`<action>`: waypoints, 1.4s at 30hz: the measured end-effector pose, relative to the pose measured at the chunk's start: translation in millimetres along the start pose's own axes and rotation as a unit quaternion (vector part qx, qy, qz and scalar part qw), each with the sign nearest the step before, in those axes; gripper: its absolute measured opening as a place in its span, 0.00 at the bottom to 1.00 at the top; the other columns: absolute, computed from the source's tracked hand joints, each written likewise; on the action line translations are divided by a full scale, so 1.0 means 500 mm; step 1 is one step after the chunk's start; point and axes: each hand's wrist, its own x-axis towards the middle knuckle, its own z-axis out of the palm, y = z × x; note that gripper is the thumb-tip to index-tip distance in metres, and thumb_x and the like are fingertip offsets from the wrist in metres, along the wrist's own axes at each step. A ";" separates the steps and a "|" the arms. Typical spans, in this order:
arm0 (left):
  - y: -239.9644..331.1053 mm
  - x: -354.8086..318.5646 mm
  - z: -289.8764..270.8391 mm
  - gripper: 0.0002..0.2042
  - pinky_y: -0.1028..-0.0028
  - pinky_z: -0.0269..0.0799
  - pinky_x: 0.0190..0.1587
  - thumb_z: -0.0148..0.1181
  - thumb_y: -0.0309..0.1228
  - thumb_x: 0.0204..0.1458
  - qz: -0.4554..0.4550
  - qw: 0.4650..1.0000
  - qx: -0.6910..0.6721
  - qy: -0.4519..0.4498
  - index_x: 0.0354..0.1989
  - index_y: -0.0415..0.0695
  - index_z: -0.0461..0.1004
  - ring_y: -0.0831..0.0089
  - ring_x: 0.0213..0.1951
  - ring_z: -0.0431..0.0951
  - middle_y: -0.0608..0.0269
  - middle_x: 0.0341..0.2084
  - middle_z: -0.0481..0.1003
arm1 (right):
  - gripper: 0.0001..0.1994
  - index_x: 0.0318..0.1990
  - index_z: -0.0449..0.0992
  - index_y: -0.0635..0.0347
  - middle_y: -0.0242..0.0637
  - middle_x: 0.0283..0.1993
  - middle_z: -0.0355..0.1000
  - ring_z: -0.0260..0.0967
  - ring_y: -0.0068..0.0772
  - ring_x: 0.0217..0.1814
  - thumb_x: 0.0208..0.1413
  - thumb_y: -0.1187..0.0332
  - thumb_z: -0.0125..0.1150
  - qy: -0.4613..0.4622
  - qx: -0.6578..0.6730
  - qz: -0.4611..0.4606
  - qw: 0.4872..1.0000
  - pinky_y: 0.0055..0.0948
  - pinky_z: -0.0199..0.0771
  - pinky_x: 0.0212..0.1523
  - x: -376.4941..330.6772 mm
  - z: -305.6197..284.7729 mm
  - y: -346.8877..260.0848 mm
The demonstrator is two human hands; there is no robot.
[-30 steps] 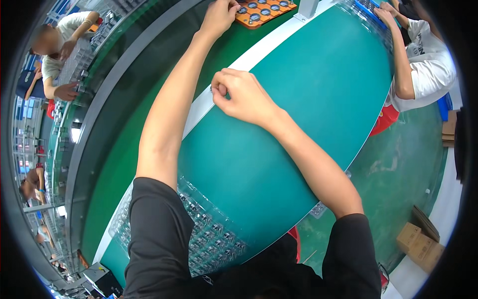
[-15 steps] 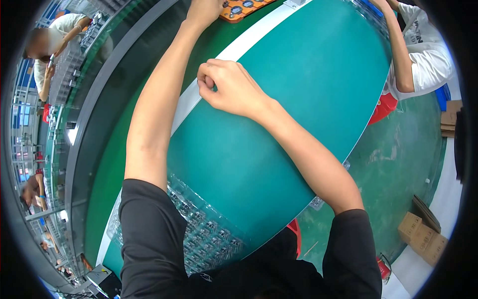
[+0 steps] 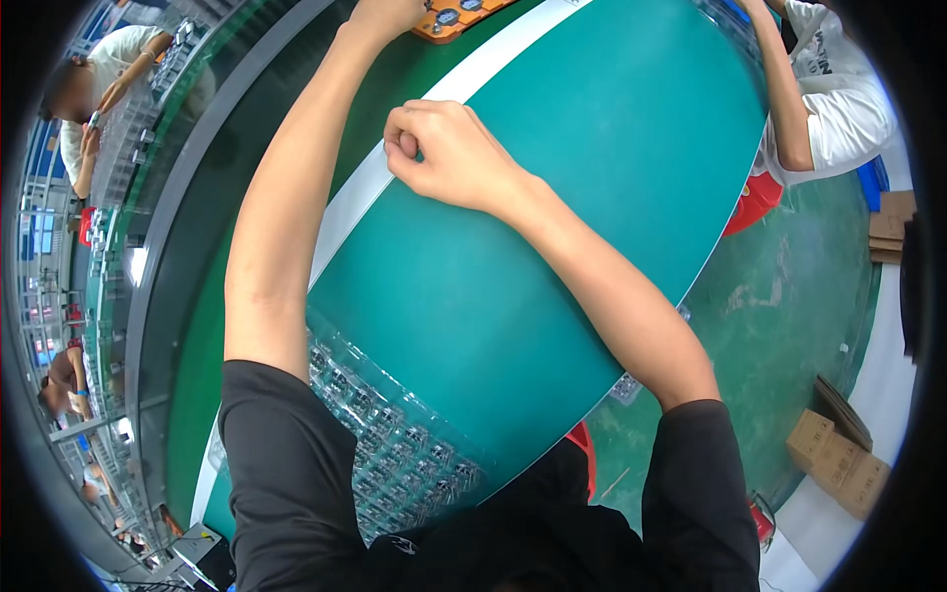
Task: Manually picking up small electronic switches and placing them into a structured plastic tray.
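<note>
At the top edge my left hand (image 3: 393, 14) reaches to the near left end of an orange plate (image 3: 456, 22) with round dark insets. Its fingers are cut off by the picture's edge, so I cannot see whether they grip the plate. My right hand (image 3: 444, 153) rests over the white edge strip (image 3: 345, 212) of the green work surface (image 3: 552, 217), its fingers curled into a loose fist. Anything inside that fist is hidden. By my left upper arm lies a clear plastic tray (image 3: 404, 444) holding several small metallic parts in rows.
Beyond the strip runs a lower green belt (image 3: 202, 326) with a dark curved rail (image 3: 168, 227). At the upper right a co-worker's arm (image 3: 784, 99) reaches over the table. A red stool (image 3: 755, 204) and cardboard boxes (image 3: 838, 464) stand on the floor. Other people work at far left.
The view has shifted slightly, so the plate, the tray and both my arms sit a little further left. My right hand keeps its closed shape, and the left stays at the plate.
</note>
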 end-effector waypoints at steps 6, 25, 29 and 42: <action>0.017 -0.027 -0.018 0.06 0.52 0.77 0.43 0.62 0.24 0.49 -0.028 1.000 -0.004 0.009 0.31 0.33 0.83 0.40 0.37 0.81 0.35 0.29 0.79 | 0.05 0.31 0.79 0.66 0.42 0.27 0.74 0.75 0.42 0.30 0.50 0.74 0.62 0.013 0.004 -0.016 1.000 0.38 0.76 0.33 -0.002 -0.002 0.004; 0.106 -0.518 -0.461 0.09 0.64 0.72 0.56 0.54 0.29 0.67 -0.061 0.992 -0.100 -0.047 0.45 0.36 0.76 0.54 0.49 0.77 0.52 0.45 0.77 | 0.09 0.43 0.80 0.68 0.36 0.32 0.80 0.76 0.22 0.30 0.63 0.70 0.62 0.031 0.104 0.107 0.988 0.24 0.78 0.34 0.059 -0.076 0.092; 0.144 -0.740 -0.556 0.09 0.70 0.70 0.55 0.53 0.27 0.67 -0.253 0.962 -0.102 -0.028 0.45 0.34 0.77 0.65 0.48 0.78 0.54 0.43 0.77 | 0.09 0.43 0.81 0.67 0.36 0.34 0.80 0.76 0.25 0.32 0.63 0.70 0.64 0.014 0.011 0.074 0.997 0.26 0.77 0.35 0.162 -0.175 0.195; 0.273 -1.205 -0.668 0.14 0.74 0.67 0.48 0.47 0.33 0.72 -0.514 0.848 0.008 0.129 0.48 0.36 0.76 0.73 0.46 0.74 0.59 0.47 0.77 | 0.08 0.34 0.86 0.63 0.52 0.29 0.80 0.82 0.46 0.32 0.48 0.69 0.67 -0.108 -0.253 -0.027 0.961 0.37 0.80 0.39 0.337 -0.114 0.166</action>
